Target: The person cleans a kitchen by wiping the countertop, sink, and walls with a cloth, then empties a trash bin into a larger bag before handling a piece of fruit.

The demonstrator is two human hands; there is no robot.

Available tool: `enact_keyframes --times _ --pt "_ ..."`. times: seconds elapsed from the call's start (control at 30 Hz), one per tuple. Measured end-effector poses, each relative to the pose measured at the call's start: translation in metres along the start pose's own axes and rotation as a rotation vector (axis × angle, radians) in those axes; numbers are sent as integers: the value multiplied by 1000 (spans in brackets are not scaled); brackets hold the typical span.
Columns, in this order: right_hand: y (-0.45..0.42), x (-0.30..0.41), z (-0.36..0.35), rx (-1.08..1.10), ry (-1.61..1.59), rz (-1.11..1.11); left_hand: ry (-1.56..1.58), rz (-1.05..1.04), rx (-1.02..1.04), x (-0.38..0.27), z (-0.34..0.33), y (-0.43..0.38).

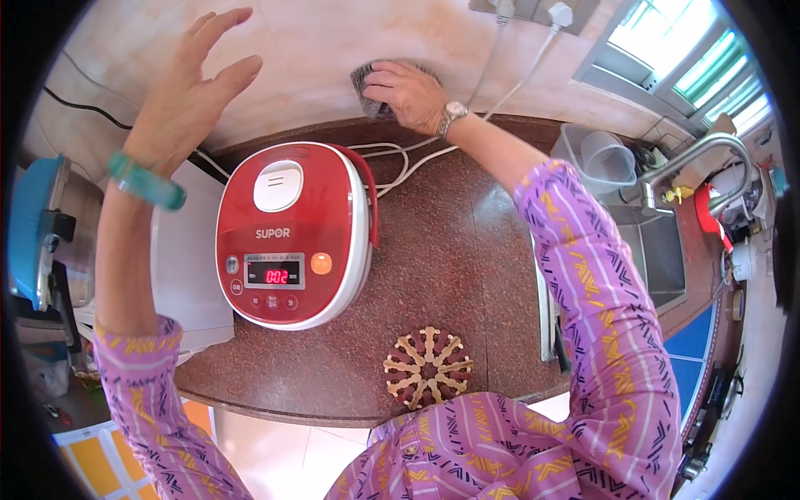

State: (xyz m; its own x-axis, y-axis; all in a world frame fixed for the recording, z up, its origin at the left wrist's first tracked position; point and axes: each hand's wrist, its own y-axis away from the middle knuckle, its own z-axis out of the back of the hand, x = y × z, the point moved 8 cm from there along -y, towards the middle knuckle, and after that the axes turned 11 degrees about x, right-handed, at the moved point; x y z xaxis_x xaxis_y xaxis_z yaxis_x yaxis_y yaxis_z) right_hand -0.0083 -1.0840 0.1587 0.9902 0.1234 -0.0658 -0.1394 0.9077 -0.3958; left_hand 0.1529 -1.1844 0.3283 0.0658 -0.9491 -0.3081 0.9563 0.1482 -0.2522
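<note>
Against the tiled wall (300, 69) behind the counter, my right hand (406, 94) presses a grey cloth (369, 103); a metal watch is on that wrist. My left hand (206, 75) is raised at the upper left, fingers spread and holding nothing, with a green bangle (147, 181) on the wrist. Below and between the hands stands a red and white Supor rice cooker (284, 231), lid down and display lit. A round wooden trivet (428, 367) lies near the counter's front edge.
White power cords (415, 165) run from wall plugs (560, 15) down behind the cooker. Clear plastic containers (597, 159), a metal faucet (694, 162) and a sink (656, 256) are at the right. A white appliance (187, 262) and a pot with a blue rim (37, 231) stand at the left.
</note>
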Motion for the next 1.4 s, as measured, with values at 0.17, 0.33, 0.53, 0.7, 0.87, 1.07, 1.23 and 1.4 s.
enact_keyframes --times 0.17,0.33,0.53,0.7,0.87,1.07,1.23,1.4 --pt "89 21 77 -398 -227 -316 388 84 121 -109 -11 50" --pt "255 -108 95 -911 -273 -1118 272 -181 530 -202 -99 93" --pt "240 -158 80 -822 -18 -1184 342 62 534 -198 -241 137" --pt "247 -126 -23 -334 -268 -1041 196 241 764 -187 -297 201" --pt "226 -53 -81 55 -239 -1031 170 439 959 -183 -314 252" --pt "152 104 -93 333 -375 -353 123 501 922 -188 -326 259" --pt "185 189 -61 493 -558 53 195 543 871 -175 -325 259" --pt "197 102 -70 458 -180 -320 148 539 646 -168 -324 263"
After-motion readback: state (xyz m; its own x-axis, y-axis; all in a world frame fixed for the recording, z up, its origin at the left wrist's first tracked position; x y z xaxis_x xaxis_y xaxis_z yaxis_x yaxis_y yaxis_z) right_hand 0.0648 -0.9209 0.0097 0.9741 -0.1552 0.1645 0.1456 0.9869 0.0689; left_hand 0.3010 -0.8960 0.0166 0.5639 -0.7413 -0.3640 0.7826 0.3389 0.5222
